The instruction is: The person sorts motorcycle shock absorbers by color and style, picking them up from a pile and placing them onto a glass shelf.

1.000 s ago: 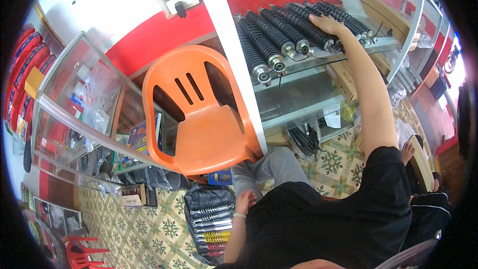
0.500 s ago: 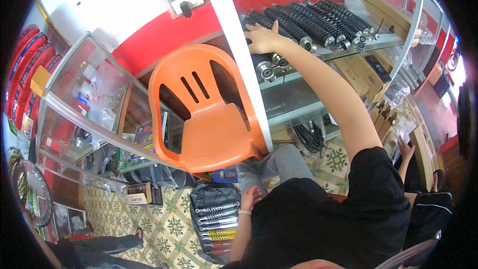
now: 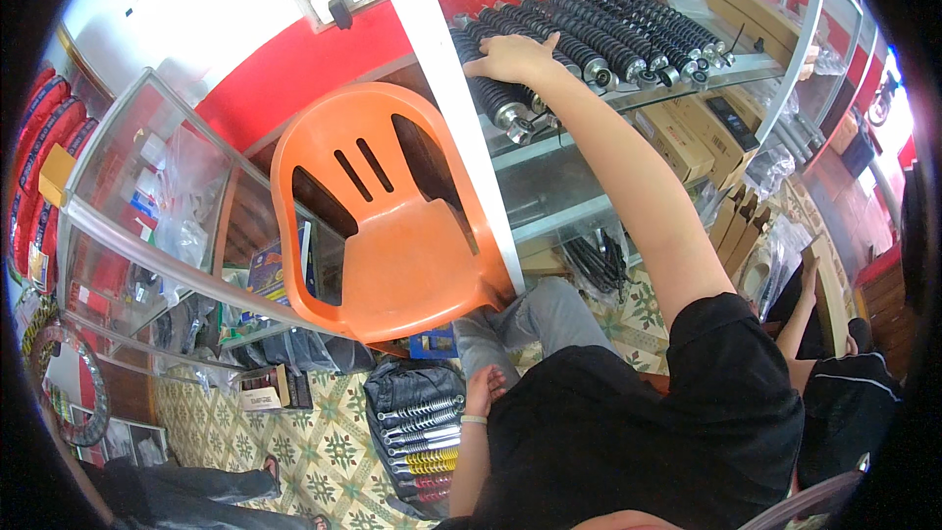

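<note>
My right arm reaches out to a glass shelf, where my right hand [image 3: 515, 60] lies palm down with fingers spread over the left end of a row of black coil-spring shock absorbers [image 3: 613, 37]. Its fingers rest on the leftmost ones; one shock absorber [image 3: 506, 114] shows its silver end below the hand. I cannot see the fingers closed around any of them. My left hand [image 3: 483, 391] hangs by my thigh, fingers loose and slightly bent, holding nothing visible. On the floor beside it, a dark bag [image 3: 397, 383] bears several chrome, yellow and red shock absorbers [image 3: 427, 437].
An orange plastic chair [image 3: 397, 255] stands left of a white post [image 3: 466, 128]. Farther left is a glass display case [image 3: 167, 245]. Cardboard boxes [image 3: 677, 142] sit below the shelf. At right, another person's hand [image 3: 810, 275] holds a long carton [image 3: 834, 309]; someone's legs [image 3: 196, 491] show lower left.
The whole view has shifted slightly, so things sit a little farther left and higher. My right hand has slid slightly right across the shock absorbers. My left hand stays by my thigh.
</note>
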The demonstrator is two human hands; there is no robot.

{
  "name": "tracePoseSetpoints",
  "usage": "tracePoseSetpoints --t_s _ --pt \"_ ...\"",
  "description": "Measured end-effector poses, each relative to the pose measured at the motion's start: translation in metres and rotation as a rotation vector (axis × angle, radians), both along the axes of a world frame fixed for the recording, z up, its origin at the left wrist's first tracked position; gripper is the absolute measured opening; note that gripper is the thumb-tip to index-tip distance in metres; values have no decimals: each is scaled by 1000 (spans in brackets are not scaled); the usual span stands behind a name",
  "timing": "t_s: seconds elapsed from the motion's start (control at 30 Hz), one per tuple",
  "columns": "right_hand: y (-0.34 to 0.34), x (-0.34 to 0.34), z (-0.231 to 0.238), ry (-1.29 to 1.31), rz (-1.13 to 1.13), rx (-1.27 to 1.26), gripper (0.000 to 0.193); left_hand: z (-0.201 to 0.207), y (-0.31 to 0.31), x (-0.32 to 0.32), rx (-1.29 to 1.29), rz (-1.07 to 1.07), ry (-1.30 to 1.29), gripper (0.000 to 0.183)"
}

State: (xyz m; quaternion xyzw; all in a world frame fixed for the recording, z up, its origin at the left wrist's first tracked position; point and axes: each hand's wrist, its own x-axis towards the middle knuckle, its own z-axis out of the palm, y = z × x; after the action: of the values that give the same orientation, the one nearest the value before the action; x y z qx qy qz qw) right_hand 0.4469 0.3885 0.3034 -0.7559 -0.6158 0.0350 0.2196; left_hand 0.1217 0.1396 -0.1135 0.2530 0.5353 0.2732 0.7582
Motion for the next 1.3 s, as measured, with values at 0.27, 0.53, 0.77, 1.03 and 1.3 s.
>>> tracePoseSetpoints --t_s 0.27,0.53,0.77,1.03,1.3 --pt "-9 -4 2 8 58 51 59 0 1 0 -27 7 50 29" --pt "4 -10 -1 -197 117 -90 40 11 2 7 -9 -25 90 28" --pt "-1 -14 4 -89 148 -17 56 5 1 2 -17 -22 60 27" --pt "10 -7 0 -38 187 -6 53 7 0 1 -40 -13 91 28" --pt "10 0 -7 -67 188 82 51 1 -1 8 -18 -19 50 29"
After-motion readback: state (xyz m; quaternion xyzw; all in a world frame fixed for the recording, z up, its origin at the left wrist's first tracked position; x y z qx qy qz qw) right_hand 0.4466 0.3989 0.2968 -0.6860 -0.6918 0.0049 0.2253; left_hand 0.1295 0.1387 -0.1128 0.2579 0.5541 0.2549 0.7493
